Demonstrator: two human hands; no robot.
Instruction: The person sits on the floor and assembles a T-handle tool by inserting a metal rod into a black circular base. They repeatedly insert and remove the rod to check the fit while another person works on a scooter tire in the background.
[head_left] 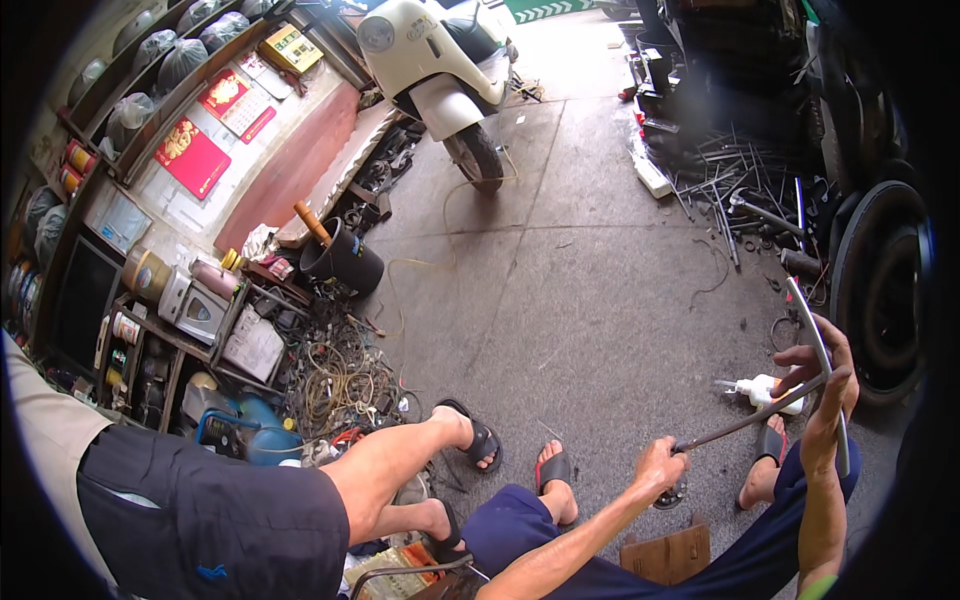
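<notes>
My left hand [660,468] is closed round the near end of a dark thin rod that slants up to the right. This rod meets a long, narrow, slightly bent grey bar, so together they look like a T-shaped metal piece [750,416]. My right hand [832,375] grips it at the joint, with some fingers spread along the bar. Just under my left hand is a small dark round part [670,495], partly hidden. Beyond the rod, a white squeeze bottle [768,392] lies on the floor near my right foot.
Another person [210,510] in dark shorts stands close at my left. A wooden stool [665,555] is low between my legs. Tangled cables [340,385] and a black bin [342,258] lie left; a scooter [450,90] stands ahead. Metal rods [735,185] and a tyre [880,290] are right.
</notes>
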